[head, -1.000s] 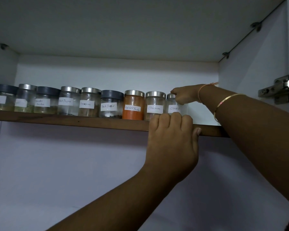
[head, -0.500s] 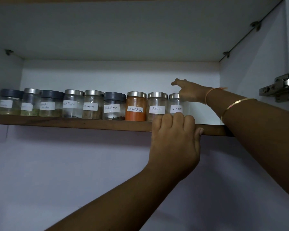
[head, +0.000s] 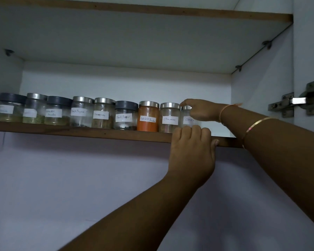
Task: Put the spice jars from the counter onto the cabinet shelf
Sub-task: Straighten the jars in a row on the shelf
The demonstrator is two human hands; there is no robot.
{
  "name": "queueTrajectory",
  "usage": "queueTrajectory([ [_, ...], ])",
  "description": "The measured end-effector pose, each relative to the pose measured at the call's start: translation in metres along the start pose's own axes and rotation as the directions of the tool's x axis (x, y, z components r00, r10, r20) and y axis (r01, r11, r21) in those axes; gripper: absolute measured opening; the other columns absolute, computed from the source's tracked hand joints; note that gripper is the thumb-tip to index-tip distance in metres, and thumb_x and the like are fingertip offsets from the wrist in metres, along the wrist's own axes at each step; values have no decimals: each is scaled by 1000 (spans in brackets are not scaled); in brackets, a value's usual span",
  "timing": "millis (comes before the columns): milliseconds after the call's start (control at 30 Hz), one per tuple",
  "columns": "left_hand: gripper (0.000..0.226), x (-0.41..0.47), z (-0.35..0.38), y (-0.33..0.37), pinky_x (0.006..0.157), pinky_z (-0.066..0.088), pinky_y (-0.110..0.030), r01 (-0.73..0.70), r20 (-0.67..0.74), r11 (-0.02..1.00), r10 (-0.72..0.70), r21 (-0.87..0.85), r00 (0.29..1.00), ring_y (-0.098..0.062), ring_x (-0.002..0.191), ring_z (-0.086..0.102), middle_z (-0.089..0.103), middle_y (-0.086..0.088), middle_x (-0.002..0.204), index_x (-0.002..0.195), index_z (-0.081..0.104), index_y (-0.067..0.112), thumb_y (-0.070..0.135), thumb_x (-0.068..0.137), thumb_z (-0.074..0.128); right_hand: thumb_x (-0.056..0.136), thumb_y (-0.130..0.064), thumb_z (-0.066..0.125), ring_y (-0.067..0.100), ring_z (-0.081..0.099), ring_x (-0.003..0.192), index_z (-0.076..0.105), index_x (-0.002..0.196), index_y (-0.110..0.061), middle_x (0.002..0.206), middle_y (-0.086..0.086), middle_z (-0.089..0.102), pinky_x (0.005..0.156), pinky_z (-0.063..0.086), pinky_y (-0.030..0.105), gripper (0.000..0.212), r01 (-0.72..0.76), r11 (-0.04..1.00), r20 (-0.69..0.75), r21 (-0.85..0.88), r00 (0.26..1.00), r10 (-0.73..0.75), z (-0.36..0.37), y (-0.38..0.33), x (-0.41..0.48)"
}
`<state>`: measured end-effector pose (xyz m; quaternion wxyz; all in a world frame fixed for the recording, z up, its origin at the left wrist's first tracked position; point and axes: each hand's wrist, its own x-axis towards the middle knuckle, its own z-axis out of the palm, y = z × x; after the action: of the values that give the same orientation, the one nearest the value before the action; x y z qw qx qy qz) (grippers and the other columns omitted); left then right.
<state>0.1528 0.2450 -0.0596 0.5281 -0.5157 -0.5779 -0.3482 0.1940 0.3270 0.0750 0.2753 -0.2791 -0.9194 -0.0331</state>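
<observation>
Several labelled glass spice jars stand in a row on the wooden cabinet shelf. At the row's right end is the cloves jar, next to the cinnamon jar and the orange red chilli powder jar. My right hand reaches in from the right and its fingers curl over the lid and side of the cloves jar, hiding part of it. My left hand grips the shelf's front edge just below that jar, fingers hooked over the top.
The shelf right of the cloves jar is bare up to the cabinet's side wall. A metal door hinge juts out at the right. Another shelf board spans above.
My right hand, which had lifted off with its fingers spread half a second ago, has come back down onto the cloves jar. My left hand has stayed on the shelf edge.
</observation>
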Motion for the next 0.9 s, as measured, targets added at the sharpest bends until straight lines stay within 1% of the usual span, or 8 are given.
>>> queueTrajectory([
  [100,37,2,-9,0,67,43,-29,-19,100,999,22,-33,995,-15,68,52,58,3,73,81,61,20,37,91,31,93,0,39,29,42,129,39,140,-6,144,14,43,105,34,35,47,-17,1000,-11,-9,1000,17,0,-13,-10],
  [167,30,1,-17,-2,68,44,-28,-50,126,998,55,-44,991,-15,70,54,61,2,75,84,63,19,35,91,38,94,-2,40,30,42,129,37,140,-6,144,15,43,106,34,36,47,-30,999,-21,-12,999,30,-2,-23,-18],
  [233,24,1,-26,-9,79,44,-32,-104,172,992,115,-74,978,-18,83,57,64,-3,90,96,62,15,32,94,45,95,-3,40,32,42,130,34,142,-6,145,16,42,108,34,38,48,-44,998,-30,-41,999,43,-4,-33,-25],
  [300,31,5,-33,-16,95,36,-36,-146,272,984,169,-103,947,-24,104,54,60,-8,113,115,55,11,30,100,36,94,-2,39,32,41,131,30,144,-7,146,16,41,108,34,37,51,-65,996,-33,-65,997,63,-6,-43,-34],
  [367,36,9,-41,-21,99,33,-37,-159,317,982,182,-98,931,-25,111,52,57,-10,120,121,51,9,31,101,31,94,-1,38,31,40,133,26,147,-8,148,16,38,108,33,35,55,-89,991,-33,-99,996,87,-9,-55,-41],
  [633,36,13,-80,-52,83,42,-37,-247,328,944,309,-218,893,-28,95,58,60,-14,110,115,55,5,28,101,31,94,-3,39,30,37,135,26,147,-7,149,16,36,105,31,31,55,-137,965,-102,-222,988,117,-27,-114,-85],
  [800,36,5,-109,-67,84,41,-36,-243,305,935,317,-257,898,-29,98,57,56,-14,114,116,56,6,28,100,33,90,-3,42,32,41,129,31,143,-7,145,17,38,106,36,37,55,-186,931,-224,-314,967,118,-44,-146,-119],
  [900,34,1,-128,-66,85,37,-35,-246,286,926,328,-287,900,-29,100,54,55,-13,113,113,56,4,25,100,34,88,-2,42,31,43,126,33,142,-8,142,17,41,103,37,34,55,-239,907,-275,-348,950,145,-54,-162,-142],
])
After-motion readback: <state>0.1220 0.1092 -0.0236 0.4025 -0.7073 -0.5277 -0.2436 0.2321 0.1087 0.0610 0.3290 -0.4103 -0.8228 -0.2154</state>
